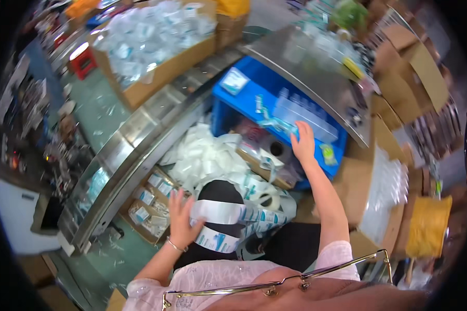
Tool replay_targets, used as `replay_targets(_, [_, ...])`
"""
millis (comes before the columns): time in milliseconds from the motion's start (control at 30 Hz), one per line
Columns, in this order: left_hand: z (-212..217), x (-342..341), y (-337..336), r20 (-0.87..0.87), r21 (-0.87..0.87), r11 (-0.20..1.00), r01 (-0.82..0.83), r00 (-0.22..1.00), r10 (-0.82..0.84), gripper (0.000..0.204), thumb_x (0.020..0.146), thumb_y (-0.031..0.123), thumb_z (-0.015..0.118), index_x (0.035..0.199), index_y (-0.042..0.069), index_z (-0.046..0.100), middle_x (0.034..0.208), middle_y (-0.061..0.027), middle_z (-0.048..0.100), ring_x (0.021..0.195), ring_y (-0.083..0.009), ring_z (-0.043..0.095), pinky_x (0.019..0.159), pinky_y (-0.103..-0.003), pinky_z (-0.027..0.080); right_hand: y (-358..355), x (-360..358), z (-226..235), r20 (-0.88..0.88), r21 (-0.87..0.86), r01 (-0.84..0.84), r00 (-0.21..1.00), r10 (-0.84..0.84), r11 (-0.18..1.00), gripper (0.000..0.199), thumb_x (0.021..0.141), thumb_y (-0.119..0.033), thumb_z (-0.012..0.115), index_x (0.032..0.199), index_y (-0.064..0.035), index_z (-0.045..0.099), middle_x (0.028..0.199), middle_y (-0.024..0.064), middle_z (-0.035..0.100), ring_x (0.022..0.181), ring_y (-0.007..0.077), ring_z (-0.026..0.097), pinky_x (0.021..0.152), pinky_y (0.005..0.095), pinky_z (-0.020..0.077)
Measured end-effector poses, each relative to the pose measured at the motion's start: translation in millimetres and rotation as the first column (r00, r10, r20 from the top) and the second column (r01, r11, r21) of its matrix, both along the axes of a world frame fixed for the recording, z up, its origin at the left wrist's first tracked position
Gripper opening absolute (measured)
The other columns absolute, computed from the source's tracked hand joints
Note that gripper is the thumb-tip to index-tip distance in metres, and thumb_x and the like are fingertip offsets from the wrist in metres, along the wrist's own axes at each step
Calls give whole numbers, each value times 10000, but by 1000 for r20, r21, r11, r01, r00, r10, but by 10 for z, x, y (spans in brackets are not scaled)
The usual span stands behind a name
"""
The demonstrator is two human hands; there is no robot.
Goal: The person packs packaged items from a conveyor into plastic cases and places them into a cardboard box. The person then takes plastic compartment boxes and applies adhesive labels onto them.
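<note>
The printed label strip point(216, 240) is draped across the dark-trousered knee point(220, 191), beside the left hand point(182, 222), whose grip is spread. The right hand point(304, 142) is extended over the blue bin point(238, 107), near teal packaging point(276, 123); whether anything is pinched cannot be told through blur. The strip could be creased or tangled if its slack is caught by the knee.

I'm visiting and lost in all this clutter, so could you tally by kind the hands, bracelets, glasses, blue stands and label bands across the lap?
Hands: 2, left hand and right hand
Bracelet: 1
Glasses: 1
Blue stand: 1
Label bands: 2, plain white band and blue-printed band
Total: 7
</note>
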State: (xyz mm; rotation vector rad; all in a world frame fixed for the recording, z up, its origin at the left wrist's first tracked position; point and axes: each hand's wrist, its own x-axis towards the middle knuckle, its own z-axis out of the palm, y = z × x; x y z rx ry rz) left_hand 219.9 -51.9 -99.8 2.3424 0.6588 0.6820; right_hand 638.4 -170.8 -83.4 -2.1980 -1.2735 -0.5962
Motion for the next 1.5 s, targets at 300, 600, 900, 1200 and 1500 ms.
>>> replay_targets(300, [-242, -450, 304, 15, -260, 923, -284, 954, 298, 559, 705, 127, 668, 1205, 36, 434, 1169, -170, 476, 1114, -320, 434, 953, -375, 336, 2528, 371, -94, -192, 13, -2, 981, 4, 1000, 705, 640, -262, 692, 1247, -41, 408, 1222, 191, 472, 1133, 331, 445, 954, 392, 346])
replay_targets(600, [336, -858, 888, 107, -5, 818, -576, 813, 573, 865, 655, 293, 726, 1322, 6, 256, 1213, -178, 463, 1088, -353, 443, 972, -384, 310, 2304, -2627, 174, -391, 196, -894, 306, 868, 403, 72, 792, -94, 534, 781, -33, 571, 775, 110, 528, 723, 251, 506, 646, 333, 413])
replay_targets(900, [-172, -2549, 144, 105, -554, 283, -783, 272, 957, 794, 552, 50, 762, 1214, 48, 322, 1152, -122, 431, 1061, -228, 455, 916, -333, 374, 3929, -4910, -789, -823, -232, -869, 415, 388, 436, 737, 762, -377, 604, 1295, 39, 309, 1222, 273, 429, 1134, 331, 447, 941, 368, 363])
replay_targets(1200, [-427, -2691, -1095, -8, -764, 147, -628, 237, 972, 796, 572, 11, 740, 1225, 50, 287, 1136, -124, 433, 1033, -220, 475, 894, -341, 395, 4153, -5722, -1069, -786, -575, -527, 569, -243, 625, 1251, 519, -569, 742, 1347, 62, 48, 1269, 262, 390, 1153, 336, 437, 946, 370, 377])
replay_targets(1500, [-338, -2684, -1030, 56, -934, 65, -351, 36, 998, 800, 577, -90, 676, 1243, 101, 276, 1145, -114, 415, 1058, -234, 459, 918, -360, 374, 4225, -5943, -1312, -915, -401, -683, 329, -232, 611, 938, 483, -413, 810, 1185, 52, 396, 1173, 205, 510, 1107, 302, 493, 929, 331, 393])
